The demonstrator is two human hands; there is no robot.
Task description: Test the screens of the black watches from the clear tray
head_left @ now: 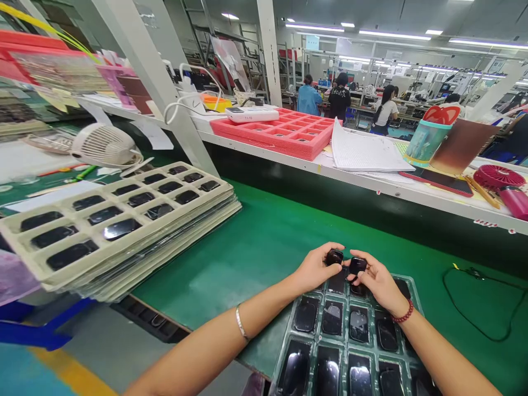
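Pinched singly, one black piece (334, 257) is held in the left hand (314, 268) and another black piece (358, 265) in the right hand (380, 281), neither set down, over a tray (345, 342) seen to be largely filled.

Losing the near end of the clear tray (320, 337) below the bottom edge, along with the left forearm (206, 346) and right forearm (443, 349). Hiding part of the left dark piece (334, 257) behind the left hand (315, 269), and part of the right dark piece (357, 265) behind the right hand (377, 280). Cutting off the red bin (31, 49) at the left edge, the magenta handle (515, 202) at the right. Leaving print on the paper stack (367, 148) too fine for reading.
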